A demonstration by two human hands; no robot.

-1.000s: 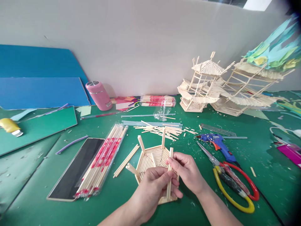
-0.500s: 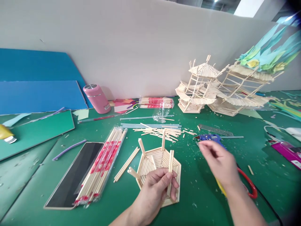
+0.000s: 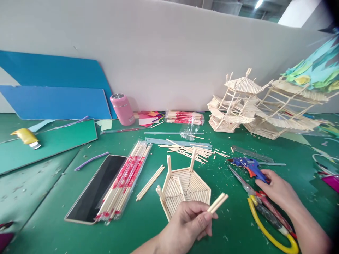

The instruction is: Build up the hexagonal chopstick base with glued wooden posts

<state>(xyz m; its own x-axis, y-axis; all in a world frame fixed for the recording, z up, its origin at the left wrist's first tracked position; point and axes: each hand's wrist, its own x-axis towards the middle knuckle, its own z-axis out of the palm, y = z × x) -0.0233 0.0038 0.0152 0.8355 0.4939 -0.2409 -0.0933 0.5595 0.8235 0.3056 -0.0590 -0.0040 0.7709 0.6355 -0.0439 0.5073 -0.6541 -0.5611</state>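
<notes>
Head view: left hand [image 3: 189,222] keeps its grip pinching two pale wooden sticks [image 3: 217,203] just beyond the hexagonal stick base [image 3: 185,185], while right hand [image 3: 278,190] has moved away, closing on the blue glue gun [image 3: 250,166].

I see 2 pale sticks [image 3: 217,203] pinched together, tilted up right | blue glue gun [image 3: 249,166] lying on mat, nozzle left

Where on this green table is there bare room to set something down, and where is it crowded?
Bare green shows in front of the black panel and chopstick pack, left of the left hand; also between the hexagonal stick base and the scissors. Crowded: the loose sticks, and around the right hand at the glue gun.
</notes>
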